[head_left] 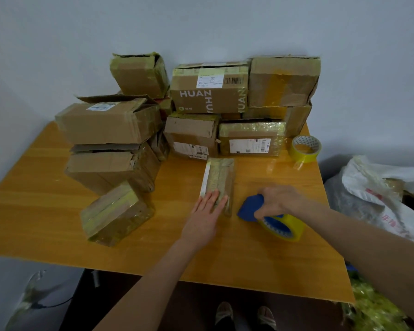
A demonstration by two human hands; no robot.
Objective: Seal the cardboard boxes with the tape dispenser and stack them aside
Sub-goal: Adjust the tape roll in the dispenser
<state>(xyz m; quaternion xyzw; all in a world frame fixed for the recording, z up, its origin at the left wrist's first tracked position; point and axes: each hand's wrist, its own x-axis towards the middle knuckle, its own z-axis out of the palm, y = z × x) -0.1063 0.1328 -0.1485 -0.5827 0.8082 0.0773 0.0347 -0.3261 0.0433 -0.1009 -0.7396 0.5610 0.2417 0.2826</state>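
Left hand [207, 211] flat on a slim box [219, 177], right hand [279, 201] gripping the tape dispenser [249, 207].
Left fingers [210, 198] lie straight and together on the box's near end; right fingers [261, 213] curl around the blue dispenser just right of it. Stacked boxes [208, 99] crowd the table's [46, 216] far and left edges; bare wood runs to the near edge.

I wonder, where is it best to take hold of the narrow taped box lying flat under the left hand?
Take the narrow box across its two long edges near the middle, coming down from above. It lies flat and slim, running away from the person, so one hand should span its width; the left hand rests flat on its near end.
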